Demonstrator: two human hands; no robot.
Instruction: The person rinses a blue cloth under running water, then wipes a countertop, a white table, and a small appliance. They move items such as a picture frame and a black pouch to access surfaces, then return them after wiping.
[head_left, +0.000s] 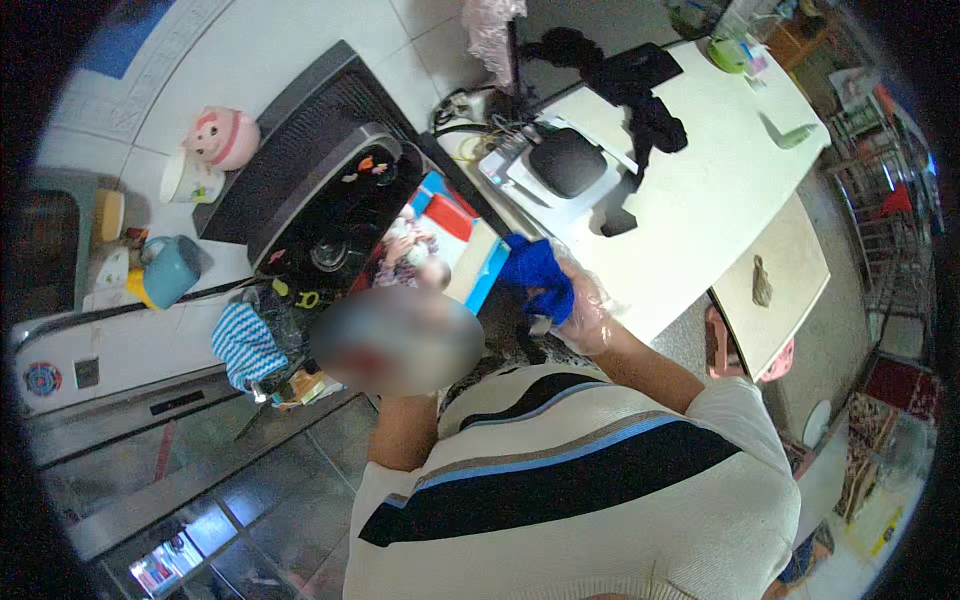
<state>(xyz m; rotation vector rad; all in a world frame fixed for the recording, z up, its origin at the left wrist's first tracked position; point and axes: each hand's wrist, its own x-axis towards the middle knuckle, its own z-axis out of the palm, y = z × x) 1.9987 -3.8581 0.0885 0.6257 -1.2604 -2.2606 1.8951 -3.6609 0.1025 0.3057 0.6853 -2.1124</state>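
My right hand (583, 304), in a thin clear plastic glove, grips a crumpled bright blue cloth (536, 277). The cloth is beside the blue edge of a flat printed board or box (461, 244), which bears a picture and a red block. A blurred oval patch covers the lower end of that printed item and my left hand. Only my left forearm (405, 431) shows clearly below the patch, so what the hand holds cannot be seen. Beyond the printed item lies a large dark case (300, 176) with small objects in its black hollow.
A white table (720, 195) on the right bears a light-coloured device (555, 165) and a green bowl (727, 54). Left are a pink animal figure (223, 139), a white cup (191, 180), a teal mug (172, 270) and a striped cloth (247, 345). A low table (780, 262) stands right.
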